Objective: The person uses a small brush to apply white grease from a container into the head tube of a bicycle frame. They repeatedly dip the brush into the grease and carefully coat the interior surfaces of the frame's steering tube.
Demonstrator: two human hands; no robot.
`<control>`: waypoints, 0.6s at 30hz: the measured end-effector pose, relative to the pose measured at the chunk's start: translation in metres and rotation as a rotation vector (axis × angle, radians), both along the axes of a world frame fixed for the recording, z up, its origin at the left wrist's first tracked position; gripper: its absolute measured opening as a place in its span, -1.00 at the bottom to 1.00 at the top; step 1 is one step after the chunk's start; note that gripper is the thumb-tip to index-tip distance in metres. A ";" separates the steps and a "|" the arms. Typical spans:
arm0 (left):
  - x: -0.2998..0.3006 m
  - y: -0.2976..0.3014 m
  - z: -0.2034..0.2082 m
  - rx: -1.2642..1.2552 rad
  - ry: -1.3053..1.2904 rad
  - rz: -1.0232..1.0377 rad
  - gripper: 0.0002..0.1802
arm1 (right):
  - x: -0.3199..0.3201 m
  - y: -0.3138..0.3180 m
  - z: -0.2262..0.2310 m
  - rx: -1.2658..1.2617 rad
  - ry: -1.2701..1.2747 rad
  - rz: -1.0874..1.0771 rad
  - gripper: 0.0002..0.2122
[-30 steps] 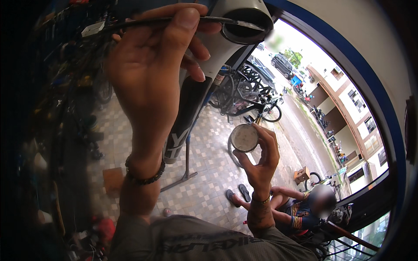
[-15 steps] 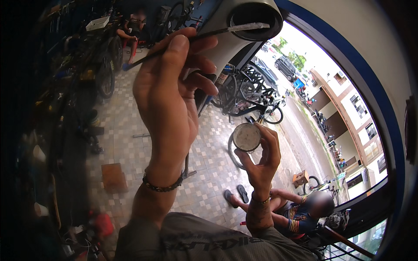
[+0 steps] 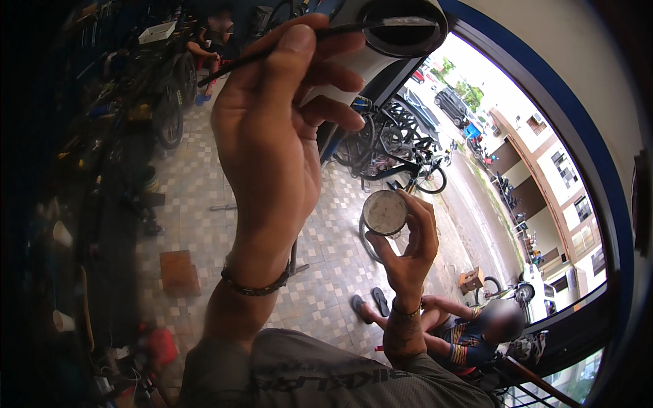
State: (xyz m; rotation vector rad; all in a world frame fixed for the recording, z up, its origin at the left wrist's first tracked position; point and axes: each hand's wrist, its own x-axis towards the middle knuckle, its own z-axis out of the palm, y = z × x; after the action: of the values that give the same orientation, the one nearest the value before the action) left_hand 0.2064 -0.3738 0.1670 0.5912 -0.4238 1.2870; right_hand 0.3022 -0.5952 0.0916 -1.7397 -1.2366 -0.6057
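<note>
My left hand (image 3: 272,136) is raised, pinching a thin dark stick (image 3: 343,28) between thumb and fingers; the other fingers are curled loosely. The stick's whitish, coated-looking tip (image 3: 411,22) lies across the round dark opening of a large pale, glossy tubular part (image 3: 377,66). Whether the tip touches the opening's wall I cannot tell. Lower and to the right, my right hand (image 3: 416,241) grips a small round container (image 3: 385,212) by its edge, with a greyish-white surface facing me.
Several bicycles (image 3: 391,146) are parked by the open doorway. A person (image 3: 469,343) sits at the lower right, near a wooden box (image 3: 471,279). Another seated person (image 3: 212,47) is at the far left, beyond a bicycle wheel (image 3: 171,115). A brown block (image 3: 179,273) lies on the tiled floor.
My left hand has moved up and right with the stick, its pale tip now further across the dark opening. The right hand and round container have hardly moved.
</note>
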 end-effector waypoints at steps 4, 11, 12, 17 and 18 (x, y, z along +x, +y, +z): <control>-0.003 0.002 -0.011 -0.040 0.092 0.133 -0.62 | 0.001 -0.004 0.000 -0.001 -0.002 -0.011 -0.34; -0.009 -0.013 0.000 0.073 0.151 0.561 -0.68 | 0.002 -0.001 -0.004 0.002 0.010 0.010 -0.32; -0.010 -0.014 0.002 0.086 0.151 0.594 -0.67 | 0.002 -0.001 -0.003 0.001 0.007 0.011 -0.32; -0.011 0.006 0.000 0.209 0.184 0.588 -0.66 | 0.001 -0.004 -0.005 0.009 0.024 0.001 -0.32; -0.012 0.007 0.000 0.218 0.158 0.535 -0.66 | 0.001 -0.004 -0.005 0.010 0.026 -0.002 -0.32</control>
State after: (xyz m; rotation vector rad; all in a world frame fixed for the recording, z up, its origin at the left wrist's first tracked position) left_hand 0.1940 -0.3671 0.1673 1.0311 -0.2833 1.6976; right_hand 0.3031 -0.5992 0.0867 -1.7356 -1.2119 -0.5883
